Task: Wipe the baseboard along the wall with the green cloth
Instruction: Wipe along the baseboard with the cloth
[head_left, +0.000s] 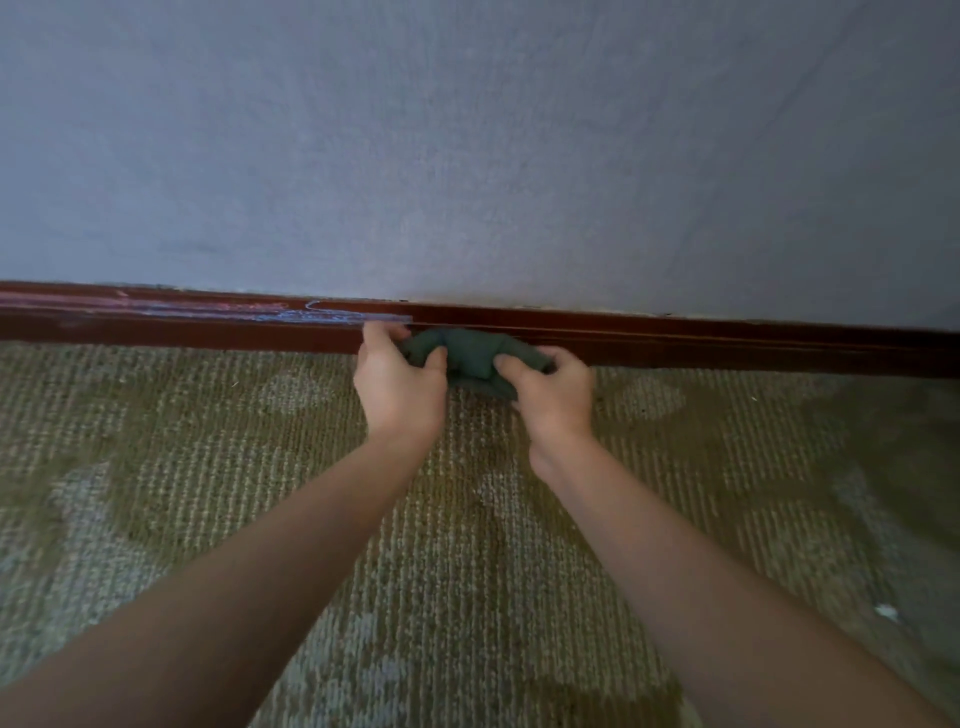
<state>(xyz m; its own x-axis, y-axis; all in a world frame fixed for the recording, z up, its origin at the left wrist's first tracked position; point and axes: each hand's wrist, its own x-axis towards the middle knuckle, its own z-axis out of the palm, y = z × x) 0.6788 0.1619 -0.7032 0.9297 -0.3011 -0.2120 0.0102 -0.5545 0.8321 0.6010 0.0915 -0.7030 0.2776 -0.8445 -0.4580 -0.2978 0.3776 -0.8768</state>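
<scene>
Pinching a bunched dark green cloth (470, 358) at both ends. Left hand (397, 382) on the left end, thumb curled over the front, remaining fingers (382, 332) reaching past the fabric and seemingly touching the dark red-brown wooden baseboard (727, 345). Right hand (553, 397) on the right end, fingers (511, 370) curled round the fabric.

Sitting directly ahead of both sets of fingers, pressed low against the face of the baseboard, just above the patterned olive and grey carpet (260, 467). Lying long axis left to right, parallel to the baseboard, at the foot of the grey-blue textured wall (467, 156). Equally near to both hands.

Just left of the left fingers, along the upper band of the baseboard: pale blue and pink scribble-like streaks (234, 310), running off toward the left edge of view. Right of the right fingers: plain dark wood, no such streaks visible.

Probably mid-wipe, with the marked stretch not yet cleaned. Judging from the streaks, calling for a slide leftward along the board's length, with the cloth raised a little to cover the marked upper band rather than the lower face. Worth keeping pressure away from the body, toward the wall, and a firm pinch at both ends, to avoid losing the bunch onto the carpet.
</scene>
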